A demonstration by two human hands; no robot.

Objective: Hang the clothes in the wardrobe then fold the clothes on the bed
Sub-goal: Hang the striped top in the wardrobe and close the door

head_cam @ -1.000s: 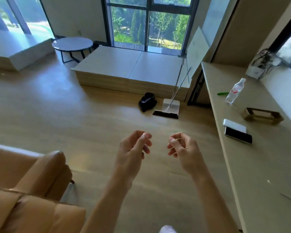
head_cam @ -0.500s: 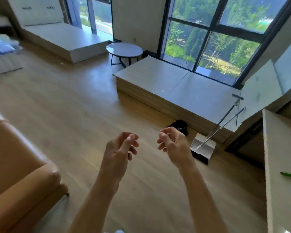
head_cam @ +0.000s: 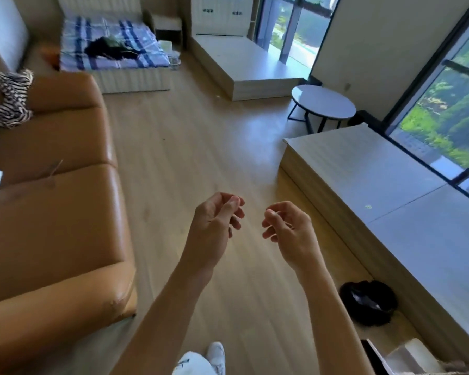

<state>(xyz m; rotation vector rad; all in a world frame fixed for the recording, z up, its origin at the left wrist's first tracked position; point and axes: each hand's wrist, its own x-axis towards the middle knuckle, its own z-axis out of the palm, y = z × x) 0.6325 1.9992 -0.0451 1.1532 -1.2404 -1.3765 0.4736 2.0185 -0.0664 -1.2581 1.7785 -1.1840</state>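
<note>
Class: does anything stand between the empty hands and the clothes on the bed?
Nothing visible does. Floor runs from the left hand and right hand to the bed with the clothes; the sofa lies left of that path, the round table right.

Bed (head_cam: 77,56) with clothes (head_cam: 107,48) newly visible

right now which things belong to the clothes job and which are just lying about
Job: dark clothes, bed, white cabinet that may be the wardrobe, left hand and right hand, both empty.
Lying about: orange sofa, round table, black bag.
</note>
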